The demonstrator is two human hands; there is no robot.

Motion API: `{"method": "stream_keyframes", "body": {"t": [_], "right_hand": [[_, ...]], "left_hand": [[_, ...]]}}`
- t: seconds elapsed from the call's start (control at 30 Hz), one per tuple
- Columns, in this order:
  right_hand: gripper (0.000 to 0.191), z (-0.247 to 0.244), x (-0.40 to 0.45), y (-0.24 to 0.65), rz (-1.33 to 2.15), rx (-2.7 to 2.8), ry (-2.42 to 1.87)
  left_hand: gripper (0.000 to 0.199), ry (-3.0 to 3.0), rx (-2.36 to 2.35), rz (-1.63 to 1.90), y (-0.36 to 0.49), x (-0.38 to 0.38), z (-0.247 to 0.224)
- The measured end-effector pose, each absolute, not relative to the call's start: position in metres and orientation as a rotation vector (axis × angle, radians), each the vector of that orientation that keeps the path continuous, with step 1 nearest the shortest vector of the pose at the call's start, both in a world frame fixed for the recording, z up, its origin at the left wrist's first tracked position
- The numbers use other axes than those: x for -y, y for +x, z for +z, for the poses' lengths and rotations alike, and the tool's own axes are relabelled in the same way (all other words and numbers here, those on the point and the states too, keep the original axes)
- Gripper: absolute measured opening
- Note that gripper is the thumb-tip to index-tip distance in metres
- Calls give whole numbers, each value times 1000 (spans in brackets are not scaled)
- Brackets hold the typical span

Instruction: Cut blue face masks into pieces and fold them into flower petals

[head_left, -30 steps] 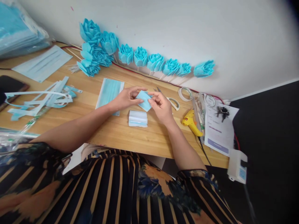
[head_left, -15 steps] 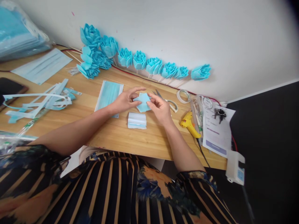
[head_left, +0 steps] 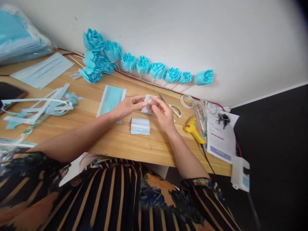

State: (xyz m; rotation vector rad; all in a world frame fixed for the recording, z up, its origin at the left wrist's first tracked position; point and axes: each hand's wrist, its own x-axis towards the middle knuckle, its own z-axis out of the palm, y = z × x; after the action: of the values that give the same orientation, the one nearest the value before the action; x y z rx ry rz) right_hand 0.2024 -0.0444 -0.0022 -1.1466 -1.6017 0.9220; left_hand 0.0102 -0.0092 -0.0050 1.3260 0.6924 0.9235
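Note:
Between my two hands is a small piece of mask fabric (head_left: 146, 109), its white side showing and a little blue at its lower edge. My left hand (head_left: 131, 106) pinches its left side with thumb and fingers. On its right side, my right hand (head_left: 163, 114) grips it, the fingers partly covering it. Just below lies a folded white and blue piece of fabric (head_left: 140, 126) on the wooden table (head_left: 115, 141). A pleated blue face mask (head_left: 112, 99) rests beside my left wrist. Scissors (head_left: 175, 110) with white handles lie right behind my right hand.
Several blue fabric flowers (head_left: 157, 70) on sticks line the wall. Cut strips (head_left: 51, 104) and a phone (head_left: 11, 94) lie left, near a bag of masks (head_left: 21, 35). At the right are a tape roll (head_left: 187, 101), a yellow glue gun (head_left: 194, 130), and keys (head_left: 224, 119) on a paper (head_left: 221, 138).
The fabric piece in my hands has turned from its blue face to its white side. Both hands have shifted their fingers around it. The camera view has moved slightly.

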Motion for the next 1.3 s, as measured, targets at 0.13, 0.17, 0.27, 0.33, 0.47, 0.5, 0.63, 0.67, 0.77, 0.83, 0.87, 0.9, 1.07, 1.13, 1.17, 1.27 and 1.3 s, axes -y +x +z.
{"method": "stream_keyframes", "body": {"t": [0.13,0.17,0.27,0.33,0.47,0.5,0.63,0.67,0.77,0.83,0.87,0.9,1.07,1.13,1.17,1.27,1.3], "right_hand": [[42,3,49,200,1025,1646,-1029],[43,3,49,201,1001,1638,-1045],[52,1,46,203,874,1592,-1143],[62,-2,42,204,833,1566,-1176],[82,-11,37,203,954,1535,-1167],[82,-14,36,203,1005,1528,-1163],[68,-20,34,203,1082,1494,-1186],[64,-20,34,203,1070,1483,-1193],[57,-18,35,203,1052,1459,-1186],[55,-16,36,202,1053,1451,-1170],[54,-15,36,202,1052,1448,-1165],[54,-14,37,201,1049,1446,-1163],[54,-15,38,198,1039,1470,-1177],[54,-17,38,198,1037,1503,-1193],[54,-17,37,199,1033,1519,-1201],[46,-16,38,203,982,1595,-1236],[41,-13,39,205,956,1649,-1259]], "left_hand": [[64,1220,-747,975,10,2,-15],[61,1209,-767,985,10,0,-17],[49,1188,-792,1019,10,-2,-18],[46,1179,-780,1030,10,-2,-17],[45,1182,-738,992,11,1,-13],[45,1184,-728,979,11,2,-12],[46,1171,-733,967,12,3,-11],[46,1161,-745,975,12,3,-11],[45,1138,-784,996,11,2,-12],[46,1132,-803,1000,11,2,-12],[47,1127,-806,997,11,2,-11],[49,1123,-804,989,12,3,-11],[41,1193,-835,905,13,7,-7],[33,1205,-886,915,13,7,-8],[31,1195,-908,935,12,6,-8],[25,1133,-950,1040,10,1,-9],[23,1113,-958,1080,9,0,-9]]}}
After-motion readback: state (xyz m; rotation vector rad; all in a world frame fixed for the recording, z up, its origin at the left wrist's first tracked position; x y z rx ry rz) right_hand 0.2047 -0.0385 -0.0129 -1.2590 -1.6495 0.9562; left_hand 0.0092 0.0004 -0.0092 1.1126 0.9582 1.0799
